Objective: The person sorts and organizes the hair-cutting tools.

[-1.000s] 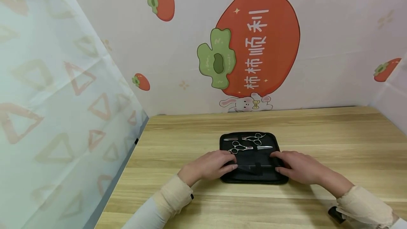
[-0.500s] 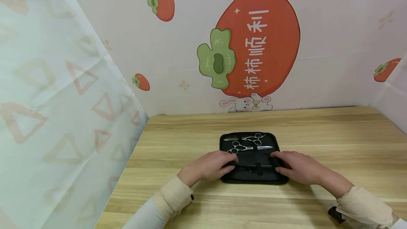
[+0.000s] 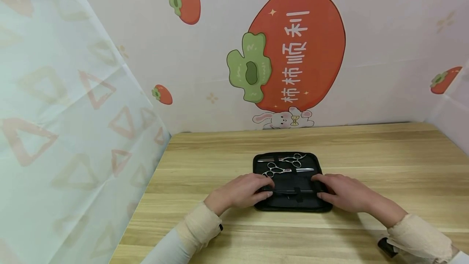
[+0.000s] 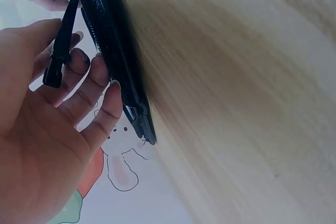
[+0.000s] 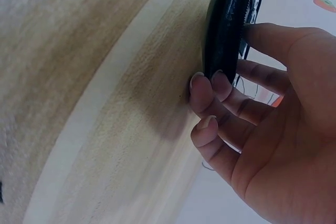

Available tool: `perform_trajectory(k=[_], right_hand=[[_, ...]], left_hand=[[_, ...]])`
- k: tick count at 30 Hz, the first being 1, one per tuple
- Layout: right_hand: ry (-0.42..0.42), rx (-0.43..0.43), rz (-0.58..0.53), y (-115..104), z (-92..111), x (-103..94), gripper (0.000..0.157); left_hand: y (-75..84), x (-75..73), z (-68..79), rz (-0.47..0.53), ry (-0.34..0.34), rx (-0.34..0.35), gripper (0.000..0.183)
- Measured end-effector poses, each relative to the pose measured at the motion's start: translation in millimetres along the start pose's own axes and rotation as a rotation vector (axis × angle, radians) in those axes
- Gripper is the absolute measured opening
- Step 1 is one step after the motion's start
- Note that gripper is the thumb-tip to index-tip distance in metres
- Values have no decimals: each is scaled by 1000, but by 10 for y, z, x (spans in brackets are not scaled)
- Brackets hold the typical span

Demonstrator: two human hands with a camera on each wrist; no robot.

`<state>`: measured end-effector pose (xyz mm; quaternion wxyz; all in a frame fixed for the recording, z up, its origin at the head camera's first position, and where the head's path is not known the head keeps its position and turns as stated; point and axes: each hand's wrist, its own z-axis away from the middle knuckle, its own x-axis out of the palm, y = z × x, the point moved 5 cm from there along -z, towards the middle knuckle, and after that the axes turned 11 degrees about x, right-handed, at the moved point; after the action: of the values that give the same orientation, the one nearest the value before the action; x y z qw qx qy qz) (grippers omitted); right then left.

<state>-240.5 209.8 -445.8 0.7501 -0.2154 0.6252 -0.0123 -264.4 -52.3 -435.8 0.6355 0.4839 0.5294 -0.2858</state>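
Note:
An open black zip case (image 3: 293, 205) lies flat on the wooden table. Two pairs of silver scissors, one (image 3: 293, 159) above the other (image 3: 286, 170), sit in its upper half. My left hand (image 3: 243, 190) is over the case's left side. Between thumb and fingers it pinches a slim black hair clip (image 4: 62, 45), whose narrow end points right toward a small elastic loop (image 3: 298, 192). With thumb on top and fingertips at its side, my right hand (image 3: 346, 192) grips the case's right edge. The clip's far end is hard to make out against the black lining.
The wooden table (image 3: 366, 150) runs back to a wall sheet (image 3: 205, 52) printed with persimmons. A pale patterned cloth (image 3: 73, 113) hangs at the left. A small black object (image 3: 387, 247) shows beside the right wrist wrap.
The hair clip has turned and shifted slightly within my left fingers, and the elastic loop has moved a little. My right hand stays on the case's edge.

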Motion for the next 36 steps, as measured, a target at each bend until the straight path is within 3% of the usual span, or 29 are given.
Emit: perform_trajectory(k=[10, 18, 25, 31, 36], right_hand=[[-8, -8, -12, -2, -7, 8, 48], [-8, -1, 4, -5, 19, -12, 50], [26, 34, -9, -9, 29, -53, 65], [107, -5, 30, -25, 12, -81, 69], [88, -71, 46, -45, 13, -51, 60]], left_hand=[[-4, -20, 30, -15, 8, -10, 28], [13, -30, 48, -36, 7, 20, 27], [13, -25, 57, -42, 1, 27, 26], [24, -32, 57, -49, 5, 35, 25], [28, -31, 53, -56, 1, 33, 25]])
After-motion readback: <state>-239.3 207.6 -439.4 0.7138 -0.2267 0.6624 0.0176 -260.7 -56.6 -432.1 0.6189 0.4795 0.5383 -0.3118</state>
